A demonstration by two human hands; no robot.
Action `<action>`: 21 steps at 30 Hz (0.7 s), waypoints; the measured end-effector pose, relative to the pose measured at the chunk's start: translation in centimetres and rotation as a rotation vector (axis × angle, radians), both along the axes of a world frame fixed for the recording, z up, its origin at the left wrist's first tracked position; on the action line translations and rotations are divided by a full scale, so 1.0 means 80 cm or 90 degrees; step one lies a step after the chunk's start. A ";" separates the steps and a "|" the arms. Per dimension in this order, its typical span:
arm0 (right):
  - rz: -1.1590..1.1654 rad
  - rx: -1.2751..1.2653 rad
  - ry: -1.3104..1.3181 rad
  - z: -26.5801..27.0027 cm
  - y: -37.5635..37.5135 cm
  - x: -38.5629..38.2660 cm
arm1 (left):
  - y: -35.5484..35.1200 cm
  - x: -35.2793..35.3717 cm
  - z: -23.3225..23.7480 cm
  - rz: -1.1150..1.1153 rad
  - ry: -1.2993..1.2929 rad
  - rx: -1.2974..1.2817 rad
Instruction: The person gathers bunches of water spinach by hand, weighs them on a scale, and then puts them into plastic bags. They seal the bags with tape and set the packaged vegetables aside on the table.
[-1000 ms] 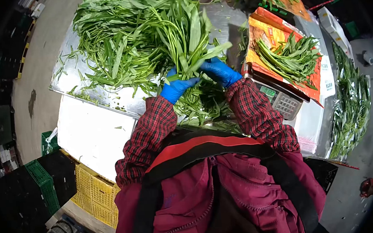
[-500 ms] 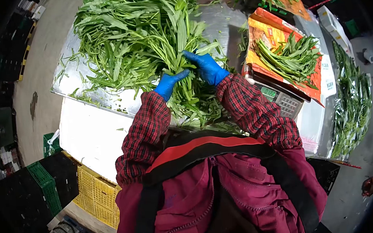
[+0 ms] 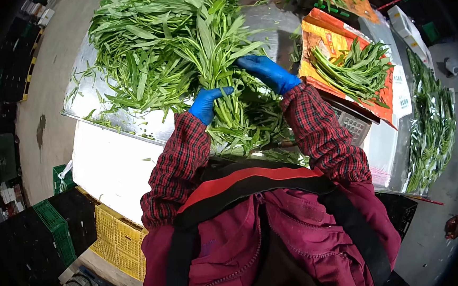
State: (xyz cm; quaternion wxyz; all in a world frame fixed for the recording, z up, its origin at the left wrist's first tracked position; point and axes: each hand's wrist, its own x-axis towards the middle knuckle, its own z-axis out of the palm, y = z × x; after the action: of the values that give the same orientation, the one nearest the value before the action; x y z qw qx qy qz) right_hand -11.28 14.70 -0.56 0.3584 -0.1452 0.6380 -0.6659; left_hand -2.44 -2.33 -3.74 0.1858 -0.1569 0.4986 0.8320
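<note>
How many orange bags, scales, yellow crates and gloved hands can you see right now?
Orange bags: 2
Scales: 1
Yellow crates: 1
Blue-gloved hands: 2, left hand gripping the greens bunch, right hand on it
Total: 6

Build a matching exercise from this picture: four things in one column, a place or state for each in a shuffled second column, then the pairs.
1. left hand
2. scale
3. orange bag
4. metal table

A. partly hidden under the orange bag
B. gripping a bunch of stems
C. carrying a small heap of greens
D. bearing the big pile of greens

Pairs: 1-B, 2-A, 3-C, 4-D
</note>
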 end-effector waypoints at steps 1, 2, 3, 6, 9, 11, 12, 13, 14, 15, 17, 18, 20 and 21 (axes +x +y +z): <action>0.054 -0.041 -0.006 -0.005 0.010 0.002 | -0.005 0.001 0.006 -0.023 -0.019 0.001; 0.107 -0.081 -0.012 -0.010 0.018 0.006 | -0.008 0.003 0.012 -0.047 -0.037 0.002; 0.142 -0.122 -0.082 -0.012 0.023 0.012 | -0.005 0.004 0.016 -0.073 -0.009 0.024; 0.046 -0.405 -0.338 -0.018 0.013 0.025 | 0.020 0.004 0.045 -0.223 0.056 -0.081; -0.070 -0.363 -0.421 -0.025 -0.007 0.020 | 0.025 0.000 0.038 -0.287 0.110 -0.153; -0.122 -0.280 -0.002 -0.063 -0.009 0.014 | 0.009 -0.007 0.031 -0.352 0.041 -0.214; -0.169 -0.308 -0.314 -0.027 -0.007 0.017 | 0.004 -0.006 0.037 -0.342 0.071 -0.228; -0.182 -0.317 -0.358 -0.002 -0.006 0.019 | -0.007 -0.002 0.034 -0.286 0.066 -0.225; -0.248 -0.358 -0.382 0.008 -0.002 0.019 | -0.018 0.002 0.029 -0.231 0.062 -0.221; -0.233 -0.367 -0.381 0.015 0.007 0.014 | -0.027 0.004 0.013 -0.100 0.079 -0.145; -0.369 -0.358 -0.366 0.005 0.012 0.003 | -0.038 0.016 0.012 0.111 0.245 -0.231; -0.283 -0.424 -0.422 -0.017 0.019 -0.012 | -0.036 0.025 0.011 0.182 0.304 -0.281; -0.319 -0.386 -0.396 -0.010 0.019 -0.013 | -0.022 0.044 0.029 0.157 0.435 -0.518; -0.328 -0.390 -0.368 -0.009 0.016 -0.013 | -0.006 0.048 0.041 0.119 0.517 -0.648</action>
State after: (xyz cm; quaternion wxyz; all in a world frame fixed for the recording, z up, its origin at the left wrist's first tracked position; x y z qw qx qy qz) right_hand -12.29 15.96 -1.25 0.2856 0.1091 0.3026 -0.9027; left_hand 1.44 -2.79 -0.44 -0.1876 0.0584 0.8446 0.4981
